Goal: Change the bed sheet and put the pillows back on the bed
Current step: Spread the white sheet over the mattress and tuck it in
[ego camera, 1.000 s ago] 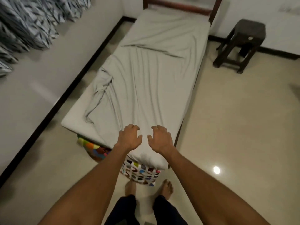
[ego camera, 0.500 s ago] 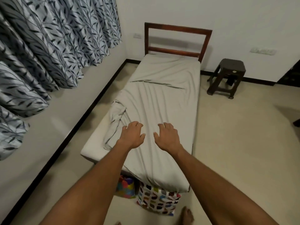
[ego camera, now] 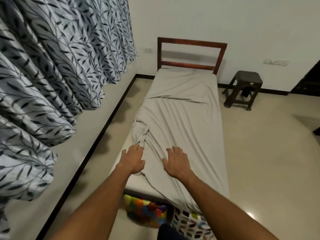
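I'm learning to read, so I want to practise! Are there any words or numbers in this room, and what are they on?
Nothing here can be read.
Pale mark on the dark stool: too small and blurred to read.
Switch plate on the wall: blurred, no letters legible.
Curtains: leaf pattern only, no words.

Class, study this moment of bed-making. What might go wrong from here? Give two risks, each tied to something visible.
1. The sheet is bunched along its left edge, leaving the mattress corner bare; if the left hand and right hand only smooth it, it may stay crooked.
2. The colourful pillows on the floor at the bed's foot might trip the person.
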